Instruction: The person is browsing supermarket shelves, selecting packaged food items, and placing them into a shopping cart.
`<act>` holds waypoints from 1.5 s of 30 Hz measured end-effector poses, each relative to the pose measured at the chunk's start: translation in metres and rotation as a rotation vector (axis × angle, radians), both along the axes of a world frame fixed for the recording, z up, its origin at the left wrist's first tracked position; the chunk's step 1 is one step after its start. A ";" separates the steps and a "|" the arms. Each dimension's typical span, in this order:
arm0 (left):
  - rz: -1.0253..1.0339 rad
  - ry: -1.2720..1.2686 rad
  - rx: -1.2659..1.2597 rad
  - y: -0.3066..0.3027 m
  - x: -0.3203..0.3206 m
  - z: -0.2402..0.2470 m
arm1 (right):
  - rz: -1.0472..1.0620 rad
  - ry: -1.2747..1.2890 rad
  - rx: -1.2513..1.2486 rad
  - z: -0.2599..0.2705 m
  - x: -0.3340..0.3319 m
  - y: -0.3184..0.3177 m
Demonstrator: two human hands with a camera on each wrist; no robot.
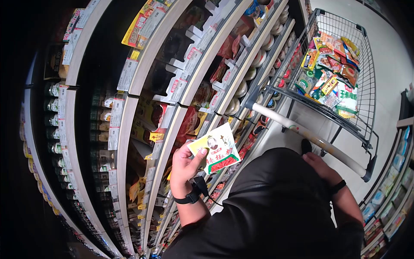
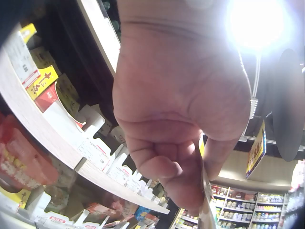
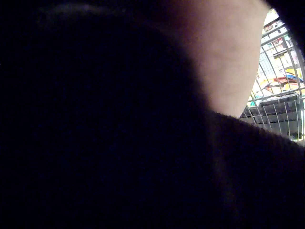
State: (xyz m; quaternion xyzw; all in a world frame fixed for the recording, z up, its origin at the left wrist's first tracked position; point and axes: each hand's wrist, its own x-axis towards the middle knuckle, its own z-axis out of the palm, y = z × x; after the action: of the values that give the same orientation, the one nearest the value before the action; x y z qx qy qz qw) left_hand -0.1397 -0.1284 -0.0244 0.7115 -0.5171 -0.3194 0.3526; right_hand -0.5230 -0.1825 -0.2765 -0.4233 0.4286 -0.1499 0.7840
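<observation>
The grip of the left hand (image 1: pixel 186 164) is clamped on a flat, square white packet (image 1: pixel 223 150), printed with a dark portrait, red characters and a green-and-red band; the thumb lies across its face, and the left wrist view shows curled fingers against the other side. The packet is held up in front of the pale-edged shelves (image 1: pixel 174 123), which carry boxed and bagged goods behind white price labels. The right hand (image 1: pixel 318 166) is beside the dark-clothed leg (image 1: pixel 276 185); its fingers are mostly hidden, so I cannot tell its grip. Farther out stands a grey wire shopping cart (image 1: pixel 361 30) with a pale handle bar (image 1: pixel 310 140), holding a pile of colourful packets (image 1: pixel 330 64).
</observation>
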 end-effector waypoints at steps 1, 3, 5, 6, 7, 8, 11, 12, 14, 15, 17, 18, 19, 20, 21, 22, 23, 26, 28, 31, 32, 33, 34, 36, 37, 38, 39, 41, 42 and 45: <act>-0.002 0.015 0.005 -0.002 -0.002 0.000 | 0.010 -0.019 0.024 0.000 -0.001 -0.001; -0.008 0.046 0.013 -0.006 -0.007 0.001 | 0.029 -0.058 0.070 -0.001 -0.003 -0.003; -0.011 0.054 0.004 -0.009 -0.009 0.001 | 0.067 -0.015 0.081 0.004 -0.011 -0.007; -0.015 0.058 -0.008 -0.011 -0.010 0.001 | 0.077 0.033 0.086 0.016 -0.016 -0.011; -0.014 0.049 -0.018 -0.013 -0.010 0.000 | 0.085 0.080 0.091 0.024 -0.019 -0.014; -0.019 0.046 -0.015 -0.015 -0.011 0.001 | 0.054 0.100 0.099 0.008 -0.024 -0.011; -0.022 0.029 -0.007 -0.021 -0.015 0.000 | 0.048 0.060 0.079 0.010 -0.036 -0.013; -0.029 0.046 -0.015 -0.023 -0.017 -0.003 | 0.002 0.016 0.120 0.014 -0.036 -0.012; -0.038 0.056 -0.016 -0.027 -0.021 -0.005 | -0.039 -0.014 0.052 0.003 -0.037 -0.008; -0.040 0.048 -0.011 -0.029 -0.023 -0.006 | -0.060 -0.029 0.019 0.006 -0.036 -0.011; -0.047 0.029 -0.001 -0.034 -0.025 -0.006 | 0.042 0.132 -0.009 0.018 -0.045 -0.020; -0.052 0.016 0.004 -0.036 -0.025 -0.006 | 0.095 0.210 -0.020 0.030 -0.048 -0.024; -0.058 0.001 0.010 -0.039 -0.026 -0.007 | 0.035 0.213 -0.108 0.042 -0.049 -0.024; -0.061 0.002 0.007 -0.042 -0.026 -0.007 | -0.026 0.217 -0.195 0.055 -0.050 -0.024; -0.064 0.004 0.004 -0.046 -0.026 -0.008 | -0.086 0.221 -0.280 0.063 -0.052 -0.023; -0.068 0.006 0.003 -0.049 -0.027 -0.009 | -0.101 0.198 -0.289 0.065 -0.054 -0.024; -0.079 0.021 -0.008 -0.052 -0.029 -0.008 | -0.115 0.177 -0.295 0.067 -0.055 -0.023; -0.109 0.047 0.002 -0.066 -0.038 -0.011 | -0.112 0.162 -0.266 0.062 -0.060 -0.020; -0.123 0.049 0.047 -0.074 -0.038 -0.015 | -0.120 0.103 -0.254 0.039 -0.064 -0.015; -0.175 0.055 0.085 -0.088 -0.045 -0.015 | -0.170 -0.048 -0.253 -0.008 -0.063 -0.004; -0.209 0.016 0.071 -0.094 -0.050 -0.012 | -0.193 -0.070 -0.237 -0.014 -0.065 -0.002; -0.210 0.019 0.103 -0.098 -0.051 -0.010 | -0.216 -0.091 -0.221 -0.015 -0.065 -0.002; -0.214 0.024 0.133 -0.102 -0.052 -0.008 | -0.178 -0.043 -0.209 -0.020 -0.068 0.001; -0.278 -0.034 0.071 -0.111 -0.054 -0.013 | -0.110 0.058 -0.190 -0.029 -0.078 0.004; -0.278 -0.035 0.088 -0.115 -0.055 -0.013 | -0.131 0.031 -0.177 -0.016 -0.075 0.000; -0.280 -0.037 0.103 -0.118 -0.057 -0.012 | -0.154 0.004 -0.165 0.001 -0.073 -0.002; -0.281 -0.038 0.118 -0.121 -0.058 -0.012 | -0.176 -0.023 -0.152 0.011 -0.072 -0.004; -0.283 -0.038 0.130 -0.127 -0.061 -0.013 | -0.144 -0.027 -0.149 0.004 -0.074 -0.003; -0.292 -0.043 0.121 -0.129 -0.063 -0.014 | -0.140 0.008 -0.149 -0.006 -0.076 0.002; -0.304 -0.047 0.144 -0.135 -0.066 -0.014 | -0.149 0.186 -0.146 -0.027 -0.080 0.015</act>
State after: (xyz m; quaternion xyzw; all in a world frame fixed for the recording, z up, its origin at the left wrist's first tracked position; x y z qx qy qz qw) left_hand -0.2053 -0.2638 -0.0385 0.6558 -0.6025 -0.3887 0.2362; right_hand -0.6031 -0.1676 -0.3033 -0.4584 0.5177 -0.1984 0.6946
